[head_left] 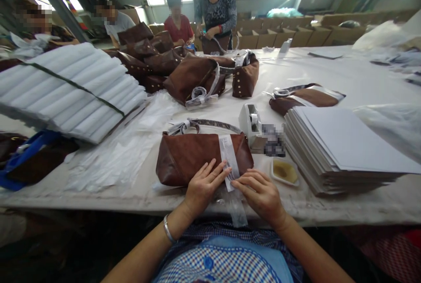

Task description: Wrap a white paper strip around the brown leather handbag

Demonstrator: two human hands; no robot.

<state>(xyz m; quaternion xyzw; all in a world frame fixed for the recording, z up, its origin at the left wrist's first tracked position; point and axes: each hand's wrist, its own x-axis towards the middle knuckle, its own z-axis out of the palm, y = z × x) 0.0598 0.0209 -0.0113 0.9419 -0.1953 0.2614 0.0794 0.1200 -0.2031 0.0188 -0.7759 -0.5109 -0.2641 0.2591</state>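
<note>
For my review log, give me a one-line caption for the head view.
Both hands, left hand and right hand, press a clear strip across a brown handbag beside a tape dispenser.

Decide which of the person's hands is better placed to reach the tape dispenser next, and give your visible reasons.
Probably the right hand: the tape dispenser stands on its side of the brown bag, while the left hand lies flat on the bag's front.

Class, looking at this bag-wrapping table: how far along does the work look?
Done: a wrapped brown leather handbag lies beyond the grey card stack. In hand: left hand and right hand press a clear plastic strip across the near brown handbag. Left: piled brown bags.
</note>
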